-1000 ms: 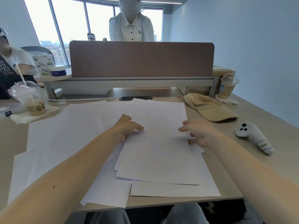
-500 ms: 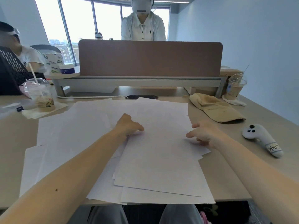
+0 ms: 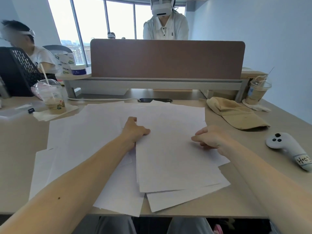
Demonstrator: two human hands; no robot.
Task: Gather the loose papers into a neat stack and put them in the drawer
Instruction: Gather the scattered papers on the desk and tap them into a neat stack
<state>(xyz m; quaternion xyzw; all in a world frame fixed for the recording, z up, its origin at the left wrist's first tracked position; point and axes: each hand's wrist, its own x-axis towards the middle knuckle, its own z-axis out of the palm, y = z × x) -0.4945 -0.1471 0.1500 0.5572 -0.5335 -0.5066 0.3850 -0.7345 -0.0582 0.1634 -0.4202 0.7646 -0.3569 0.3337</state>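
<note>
I have both hands on the papers [image 3: 168, 159], which lie fanned over the near half of the desk [image 3: 249, 196], none of them squared yet. My left hand [image 3: 135, 130] sits at the left edge of the top sheet, fingers curled and thumb lying on the paper; it looks pinched on that edge, though I cannot see under the palm. My right hand [image 3: 211, 138] hovers at the right side, fingers loosely bent and part open, holding nothing that I can make out. More sheets spread far to the left, towards the cup [image 3: 52, 98] on its napkin. No drawer shows in this view.

What worries me: several sheets overhang the near edge of the desk, and a careless sweep inward could tip them into my lap. If I squeeze the top sheet alone, the ones beneath will probably stay fanned, or buckle and crease. Reaching left for the strays risks an elbow near the cup, and a spill would ruin the lot. The cap [image 3: 236, 114] and controller [image 3: 287, 149] lie on the right, clear of the paper but close enough to snag a wide gather
</note>
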